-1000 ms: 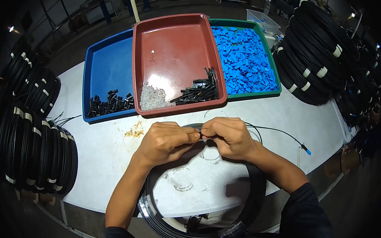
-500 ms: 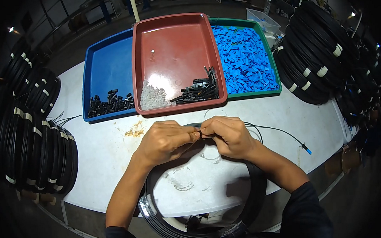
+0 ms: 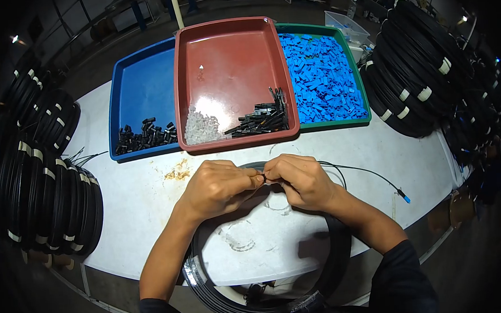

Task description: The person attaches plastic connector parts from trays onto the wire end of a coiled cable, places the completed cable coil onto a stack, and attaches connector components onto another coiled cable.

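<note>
My left hand (image 3: 221, 183) and my right hand (image 3: 300, 179) meet fingertip to fingertip above the far side of a coil of black cable (image 3: 339, 248). Both are closed in a pinch. Between the fingertips shows a small black piece (image 3: 264, 178), mostly hidden by thumbs and fingers, so its exact kind is unclear. The coil hangs partly over the table's near edge, with clear tape wrapped around it in places. One cable end, tipped with a blue cap (image 3: 406, 199), reaches out to the right on the white table (image 3: 129, 219).
A blue tray (image 3: 145, 94) holds black fittings. The red tray (image 3: 228, 61) has small whitish pieces and slim black parts. Blue clips (image 3: 323, 76) fill the green tray (image 3: 367, 113). Stacked cable coils stand left (image 3: 54, 195) and right (image 3: 416, 74).
The fingertips have shifted very slightly, and a little more of the small black piece shows between them. The coil and trays stay in place.
</note>
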`<state>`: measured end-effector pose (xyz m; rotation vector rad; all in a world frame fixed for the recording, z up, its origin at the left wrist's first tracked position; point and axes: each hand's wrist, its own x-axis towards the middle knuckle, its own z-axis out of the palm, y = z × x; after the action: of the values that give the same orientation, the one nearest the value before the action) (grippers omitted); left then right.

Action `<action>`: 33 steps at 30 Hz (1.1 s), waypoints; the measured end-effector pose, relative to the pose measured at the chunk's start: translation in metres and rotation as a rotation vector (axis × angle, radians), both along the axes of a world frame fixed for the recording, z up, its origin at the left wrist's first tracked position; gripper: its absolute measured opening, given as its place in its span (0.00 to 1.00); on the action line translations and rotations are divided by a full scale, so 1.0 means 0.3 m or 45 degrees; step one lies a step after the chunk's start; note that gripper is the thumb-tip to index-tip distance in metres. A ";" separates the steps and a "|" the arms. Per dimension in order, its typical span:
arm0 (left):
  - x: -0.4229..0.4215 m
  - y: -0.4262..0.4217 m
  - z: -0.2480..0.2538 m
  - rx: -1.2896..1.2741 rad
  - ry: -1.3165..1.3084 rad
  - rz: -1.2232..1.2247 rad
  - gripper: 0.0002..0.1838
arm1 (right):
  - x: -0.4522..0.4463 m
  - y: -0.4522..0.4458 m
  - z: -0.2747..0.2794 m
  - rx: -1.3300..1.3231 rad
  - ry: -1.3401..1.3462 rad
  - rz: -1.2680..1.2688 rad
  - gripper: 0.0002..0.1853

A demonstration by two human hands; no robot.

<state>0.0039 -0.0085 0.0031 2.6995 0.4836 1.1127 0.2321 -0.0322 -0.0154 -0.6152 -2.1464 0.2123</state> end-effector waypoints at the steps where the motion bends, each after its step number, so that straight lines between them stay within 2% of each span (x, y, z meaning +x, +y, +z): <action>1: -0.003 0.001 -0.001 0.001 0.001 0.004 0.05 | -0.006 0.001 0.001 0.001 0.001 0.004 0.12; 3: -0.006 0.003 -0.008 -0.219 -0.144 0.000 0.05 | -0.018 0.002 0.008 0.116 0.052 0.022 0.12; 4: -0.004 0.000 -0.011 -0.221 -0.148 0.002 0.05 | -0.015 0.000 0.013 0.114 0.049 0.024 0.12; 6: 0.001 -0.010 -0.014 -0.417 -0.201 0.053 0.05 | -0.006 -0.005 0.025 0.247 -0.060 -0.024 0.12; 10: 0.006 -0.010 -0.008 -0.410 -0.265 0.029 0.06 | -0.008 -0.010 0.030 0.357 -0.080 -0.027 0.12; 12: -0.002 -0.006 0.006 -0.028 -0.014 -0.006 0.07 | 0.001 -0.005 0.014 0.018 0.029 0.045 0.13; 15: -0.002 -0.001 -0.011 0.164 0.020 0.030 0.07 | -0.003 0.000 -0.001 -0.074 0.056 0.018 0.13; 16: -0.004 -0.001 -0.008 0.163 0.020 0.032 0.07 | -0.007 0.002 0.002 -0.074 0.055 0.020 0.13; 18: -0.004 -0.006 -0.004 -0.171 -0.128 0.029 0.07 | -0.016 0.002 0.017 0.135 0.051 0.033 0.12; 19: -0.003 -0.008 -0.008 -0.171 -0.133 0.031 0.07 | -0.016 0.000 0.025 0.134 0.046 0.036 0.12; 21: 0.001 -0.014 -0.016 -0.435 -0.235 0.053 0.06 | -0.014 -0.006 0.036 0.299 -0.028 -0.022 0.12; 25: 0.005 -0.006 -0.006 -0.206 -0.153 0.003 0.07 | -0.004 -0.011 0.028 0.263 -0.065 -0.032 0.12; 27: 0.004 0.002 -0.018 0.176 -0.020 0.019 0.07 | -0.004 -0.001 0.011 -0.044 0.075 0.019 0.13; 29: 0.000 0.004 -0.011 0.179 -0.002 0.026 0.07 | -0.008 0.003 0.007 -0.074 0.083 0.017 0.13; 31: -0.002 -0.002 0.005 -0.105 -0.109 0.032 0.07 | -0.013 0.008 0.009 0.059 0.100 0.042 0.13; 33: 0.002 -0.002 -0.008 -0.201 -0.166 0.025 0.06 | -0.010 0.007 0.013 0.128 0.068 0.022 0.13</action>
<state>0.0046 -0.0092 0.0008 2.4747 0.5523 1.1924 0.2291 -0.0301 -0.0116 -0.5273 -2.0975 0.1285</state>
